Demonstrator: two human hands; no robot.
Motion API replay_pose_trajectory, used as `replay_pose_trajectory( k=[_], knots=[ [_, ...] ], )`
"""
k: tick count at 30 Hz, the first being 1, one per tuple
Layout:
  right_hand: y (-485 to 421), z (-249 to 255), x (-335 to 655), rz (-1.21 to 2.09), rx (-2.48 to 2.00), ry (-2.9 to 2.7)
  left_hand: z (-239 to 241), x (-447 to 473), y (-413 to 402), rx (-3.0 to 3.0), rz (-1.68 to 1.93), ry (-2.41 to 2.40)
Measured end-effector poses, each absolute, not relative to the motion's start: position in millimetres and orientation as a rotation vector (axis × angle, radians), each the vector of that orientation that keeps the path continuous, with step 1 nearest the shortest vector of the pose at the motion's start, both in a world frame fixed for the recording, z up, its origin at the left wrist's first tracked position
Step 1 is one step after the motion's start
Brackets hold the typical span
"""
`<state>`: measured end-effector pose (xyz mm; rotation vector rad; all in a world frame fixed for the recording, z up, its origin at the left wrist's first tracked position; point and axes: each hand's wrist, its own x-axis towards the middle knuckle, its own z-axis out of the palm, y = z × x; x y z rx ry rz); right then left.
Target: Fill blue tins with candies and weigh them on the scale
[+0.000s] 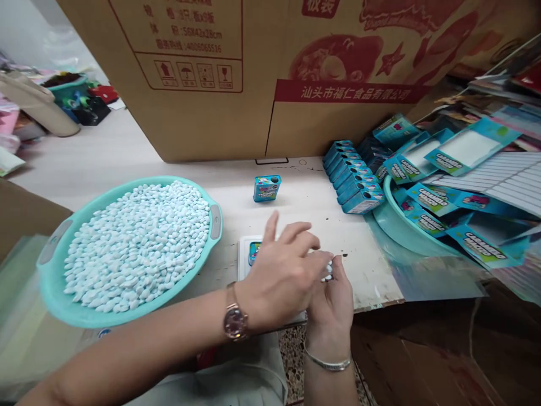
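My left hand, with a watch on the wrist, reaches across in front of me, its fingers curled and pinched toward my right hand. The right hand is cupped palm up and holds a few small white candies. Both hands hover over a white scale or tray with a small blue box on it, mostly hidden by the left hand. A teal basin heaped with white candies sits to the left. One small blue box stands alone on the table.
A row of small blue boxes lies at the right, beside a teal tub and piles of flat blue cartons. A large cardboard box stands behind. Clutter sits at the far left.
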<state>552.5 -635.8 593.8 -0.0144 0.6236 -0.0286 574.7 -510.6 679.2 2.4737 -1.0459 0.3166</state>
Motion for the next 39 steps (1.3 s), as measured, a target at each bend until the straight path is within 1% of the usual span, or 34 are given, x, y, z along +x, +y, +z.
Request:
replay_pose_trajectory(
  k=[3, 7, 9, 14, 19, 21, 25, 29, 32, 35, 37, 39],
  knots=[
    [-642, 594, 552, 0.021, 0.044, 0.579, 691, 583, -510, 2.561, 0.226, -1.073],
    [-665, 585, 549, -0.108, 0.025, 0.528, 706, 597, -473, 2.678, 0.263, -0.881],
    [-676, 576, 546, -0.168, -0.004, 0.555, 708, 603, -456, 2.737, 0.205, -0.848],
    [-685, 555, 545, -0.208, -0.032, 0.602, 690, 608, -459, 2.813, -0.047, -1.015],
    [-686, 551, 550, -0.178, -0.039, 0.607, 667, 616, -477, 2.872, -0.157, -1.173],
    [-689, 549, 553, -0.192, -0.041, 0.609, 666, 628, -478, 2.866, -0.125, -1.156],
    [-692, 543, 557, -0.203, -0.069, 0.597, 667, 671, -482, 2.884, 0.085, -1.055],
    [-688, 539, 561, -0.175, -0.108, 0.576, 651, 715, -493, 2.958, 0.236, -1.011],
    [-685, 541, 563, -0.18, -0.101, 0.604, 645, 732, -493, 3.029, 0.307, -0.938],
    [-686, 549, 561, -0.188, -0.081, 0.656, 664, 731, -472, 3.019, 0.415, -0.872],
    [-689, 553, 556, -0.187, -0.109, 0.677, 689, 721, -441, 3.023, 0.444, -0.807],
    [-692, 555, 551, -0.165, -0.249, 0.667, 717, 705, -400, 3.064, 0.42, -0.687]
  ],
)
